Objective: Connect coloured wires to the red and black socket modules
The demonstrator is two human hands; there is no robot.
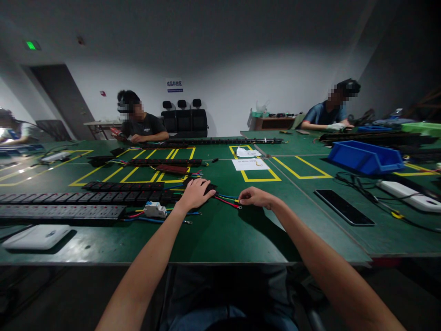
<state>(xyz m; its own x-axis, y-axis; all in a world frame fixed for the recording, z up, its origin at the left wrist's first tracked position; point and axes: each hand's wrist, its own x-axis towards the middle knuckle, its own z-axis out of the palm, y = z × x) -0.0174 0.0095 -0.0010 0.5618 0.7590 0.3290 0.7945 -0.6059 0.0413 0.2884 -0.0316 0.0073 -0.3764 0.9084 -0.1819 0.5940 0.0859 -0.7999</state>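
Left hand [195, 195] rests loosely spread on a black part [211, 187]; right hand [240, 201] pinches coloured wires [227, 201] near their tips. Wire-arranging, seemingly; next calls for steadiness.

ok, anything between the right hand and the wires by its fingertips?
Nothing visible: the right hand has its fingertips right at the ends of the wires. The left hand is at their other end, out of the way.
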